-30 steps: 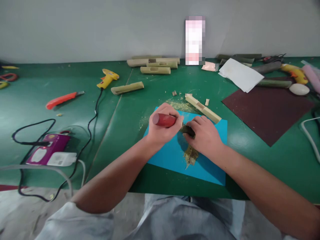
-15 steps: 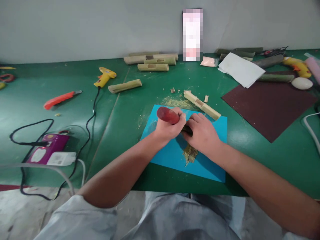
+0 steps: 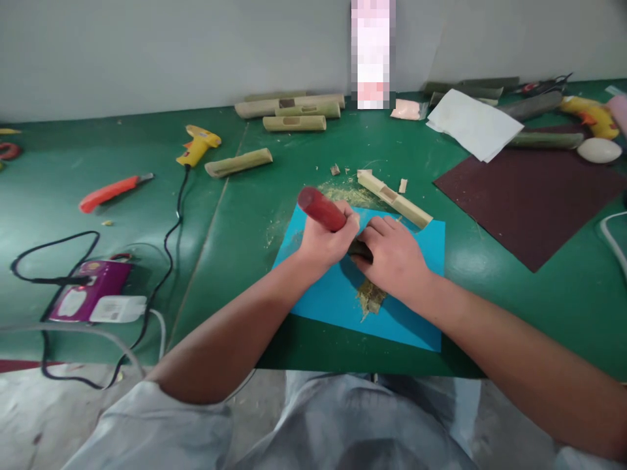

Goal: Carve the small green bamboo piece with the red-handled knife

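My left hand (image 3: 326, 238) is closed around the thick red handle (image 3: 321, 207) of a hand tool; its working end is hidden by my hands. Beside it, my right hand (image 3: 394, 251) grips a short dark piece of bamboo (image 3: 360, 249), mostly covered by the fingers. Both hands are over a blue sheet (image 3: 323, 297) on the green table. A small heap of shavings (image 3: 371, 298) lies on the sheet just below my right hand. Beyond the hands, a split bamboo piece with a cut notch (image 3: 396, 199) rests across the sheet's far edge.
Left stand a yellow glue gun (image 3: 198, 145), an orange utility knife (image 3: 112, 192) and a purple power strip (image 3: 93, 287) with cords. Several bamboo pieces (image 3: 294, 123) lie at the back. Right are white paper (image 3: 473, 125), a dark brown sheet (image 3: 526, 209) and a white egg-shaped object (image 3: 599, 151).
The red handle has tipped slightly up and to the left, with my left hand still around it. My right hand stays in place on the bamboo. The camera view has shifted a little.
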`<state>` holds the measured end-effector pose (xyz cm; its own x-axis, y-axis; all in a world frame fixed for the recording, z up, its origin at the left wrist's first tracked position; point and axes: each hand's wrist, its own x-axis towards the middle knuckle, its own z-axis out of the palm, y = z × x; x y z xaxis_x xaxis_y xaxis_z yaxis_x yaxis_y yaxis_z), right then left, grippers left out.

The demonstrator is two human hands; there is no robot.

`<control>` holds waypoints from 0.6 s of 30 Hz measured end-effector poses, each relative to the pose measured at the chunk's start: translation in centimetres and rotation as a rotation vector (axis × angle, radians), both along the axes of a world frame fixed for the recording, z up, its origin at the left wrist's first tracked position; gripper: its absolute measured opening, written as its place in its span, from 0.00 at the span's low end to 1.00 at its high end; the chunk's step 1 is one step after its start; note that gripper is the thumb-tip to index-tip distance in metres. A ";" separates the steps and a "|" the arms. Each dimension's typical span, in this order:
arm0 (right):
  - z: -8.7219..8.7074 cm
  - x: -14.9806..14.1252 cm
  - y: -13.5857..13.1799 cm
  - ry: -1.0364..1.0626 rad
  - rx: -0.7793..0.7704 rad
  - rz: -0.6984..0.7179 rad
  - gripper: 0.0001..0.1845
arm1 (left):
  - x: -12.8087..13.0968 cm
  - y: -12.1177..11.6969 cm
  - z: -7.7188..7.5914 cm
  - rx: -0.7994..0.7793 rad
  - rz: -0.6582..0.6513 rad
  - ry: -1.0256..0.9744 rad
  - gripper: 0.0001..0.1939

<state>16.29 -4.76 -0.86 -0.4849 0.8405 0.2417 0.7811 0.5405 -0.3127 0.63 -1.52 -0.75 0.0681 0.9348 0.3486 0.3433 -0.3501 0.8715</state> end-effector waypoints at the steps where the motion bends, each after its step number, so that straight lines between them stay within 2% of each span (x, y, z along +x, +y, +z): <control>1: 0.0 0.0 0.0 0.000 0.000 0.000 0.04 | 0.0 0.0 0.0 -0.006 0.007 0.001 0.15; 4: -0.1 0.0 0.0 0.004 0.001 0.003 0.04 | -0.1 0.0 -0.1 -0.012 -0.019 0.011 0.18; 8: -0.1 -0.1 0.1 -0.019 -0.006 0.011 0.05 | -0.7 0.4 0.1 0.020 -0.169 -0.016 0.25; 10: 0.1 0.0 0.2 -0.031 -0.008 0.013 0.05 | -0.8 0.6 0.2 0.048 -0.187 -0.025 0.25; 15: 0.5 -0.1 0.1 -0.058 -0.020 0.005 0.06 | -0.5 0.7 0.5 0.074 -0.054 0.007 0.12; 18: 0.6 -0.2 0.0 -0.080 -0.019 -0.002 0.07 | -0.2 0.4 0.3 0.126 0.009 -0.025 0.10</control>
<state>16.09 -4.80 -0.26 -0.5005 0.8454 0.1865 0.8050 0.5338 -0.2590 0.44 -1.15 -0.45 0.0499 0.8841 0.4645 0.3257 -0.4541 0.8293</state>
